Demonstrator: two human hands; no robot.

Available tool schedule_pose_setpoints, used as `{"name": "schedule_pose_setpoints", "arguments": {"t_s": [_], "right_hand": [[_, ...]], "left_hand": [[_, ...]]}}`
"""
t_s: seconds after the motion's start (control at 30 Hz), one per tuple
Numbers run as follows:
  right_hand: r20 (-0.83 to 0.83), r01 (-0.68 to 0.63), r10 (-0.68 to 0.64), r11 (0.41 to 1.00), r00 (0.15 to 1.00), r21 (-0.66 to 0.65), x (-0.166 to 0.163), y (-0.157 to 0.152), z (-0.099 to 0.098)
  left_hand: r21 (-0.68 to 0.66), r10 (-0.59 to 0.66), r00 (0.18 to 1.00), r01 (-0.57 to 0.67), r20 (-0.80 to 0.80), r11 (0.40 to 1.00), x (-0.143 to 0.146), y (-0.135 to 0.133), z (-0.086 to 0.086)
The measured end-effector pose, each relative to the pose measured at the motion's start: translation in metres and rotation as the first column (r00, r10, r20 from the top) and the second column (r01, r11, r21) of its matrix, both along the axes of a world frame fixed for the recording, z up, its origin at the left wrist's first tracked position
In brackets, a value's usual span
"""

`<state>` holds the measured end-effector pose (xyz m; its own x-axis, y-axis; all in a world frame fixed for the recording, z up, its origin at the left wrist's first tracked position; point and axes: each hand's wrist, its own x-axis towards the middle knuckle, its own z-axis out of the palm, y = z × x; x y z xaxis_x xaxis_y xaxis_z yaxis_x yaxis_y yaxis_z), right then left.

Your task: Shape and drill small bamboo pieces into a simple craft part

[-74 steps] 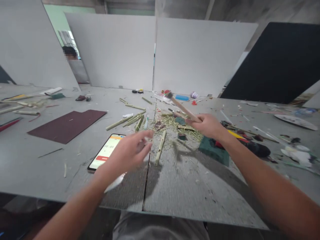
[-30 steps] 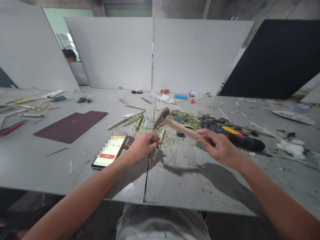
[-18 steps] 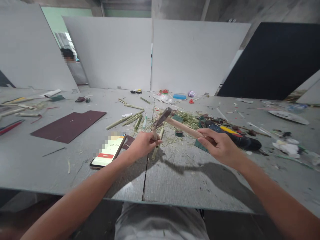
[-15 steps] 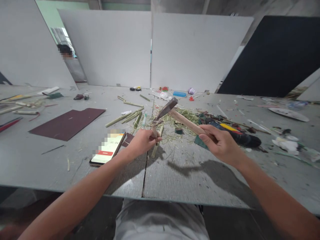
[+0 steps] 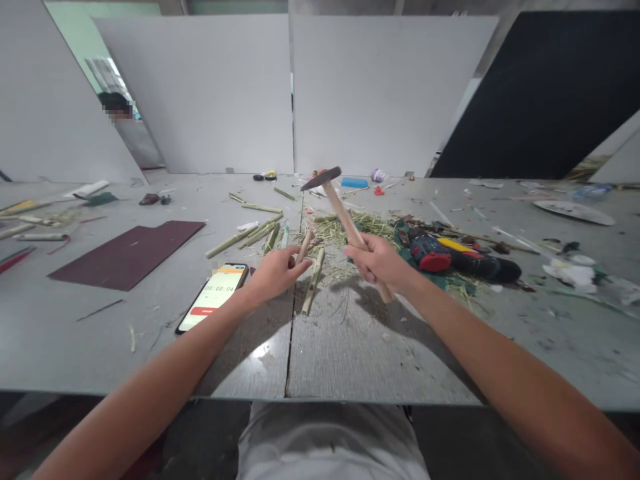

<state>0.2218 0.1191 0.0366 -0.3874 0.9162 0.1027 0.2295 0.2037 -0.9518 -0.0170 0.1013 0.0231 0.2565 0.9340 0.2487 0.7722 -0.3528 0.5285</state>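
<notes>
While the left hand [image 5: 273, 275] pinches a short bamboo peg [image 5: 303, 245] between thumb and fingertips, tilted, its lower end down by the seam of the grey table [image 5: 350, 347], the right hand [image 5: 377, 261] is wrapped closed round the wooden handle of a hammer [image 5: 340, 208], head up above the peg. Judgement: strike short and light, face square on the peg top, pinching fingers kept low. Phone [image 5: 213, 297] just left of the hand; loose bamboo stick [image 5: 313, 280] just beside the peg.
</notes>
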Motion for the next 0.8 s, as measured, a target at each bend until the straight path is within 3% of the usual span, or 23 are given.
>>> {"name": "schedule_pose_setpoints", "arguments": {"t_s": [0.1,0.2,0.3,0.37,0.5,0.6,0.63,0.7,0.73,0.8], "right_hand": [[0.031,-0.009,0.011,0.997,0.999,-0.072,-0.018,0.010,-0.007],[0.143,0.071,-0.062,0.996,0.988,-0.054,-0.016,0.019,-0.015],[0.338,0.176,-0.193,0.981,0.921,0.080,0.006,0.027,-0.027],[0.487,0.225,-0.299,0.952,0.820,0.206,0.026,0.033,-0.035],[0.569,0.263,-0.457,0.882,0.683,0.391,0.048,0.040,-0.037],[0.527,0.092,-0.504,0.777,0.684,0.623,0.034,0.026,-0.027],[0.526,-0.024,-0.468,0.730,0.710,0.683,0.024,0.017,-0.023],[0.611,-0.263,-0.330,0.684,0.719,0.680,0.004,-0.003,-0.017],[0.677,-0.343,-0.271,0.700,0.684,0.627,-0.004,-0.011,-0.014],[0.770,-0.356,-0.234,0.782,0.593,0.512,-0.014,-0.022,-0.011]], "left_hand": [[-0.046,0.017,0.999,-0.018,-0.038,0.999,-0.004,0.011,-0.003],[-0.049,0.048,0.997,-0.051,-0.066,0.998,-0.003,0.016,-0.004],[-0.040,0.022,0.994,-0.027,-0.103,0.999,-0.002,0.017,-0.003],[-0.030,-0.002,0.994,-0.002,-0.111,1.000,-0.002,0.016,-0.002],[-0.006,-0.041,0.994,0.041,-0.104,0.999,0.001,0.011,0.002],[0.027,-0.057,0.982,0.063,-0.180,0.998,0.009,0.005,0.002],[0.057,-0.057,0.974,0.071,-0.218,0.996,0.013,0.003,0.001],[0.134,-0.062,0.954,0.106,-0.295,0.985,0.018,-0.002,-0.001],[0.171,-0.069,0.941,0.132,-0.332,0.976,0.019,-0.005,-0.002],[0.258,-0.036,0.924,0.143,-0.381,0.956,0.021,-0.010,-0.002]]}}
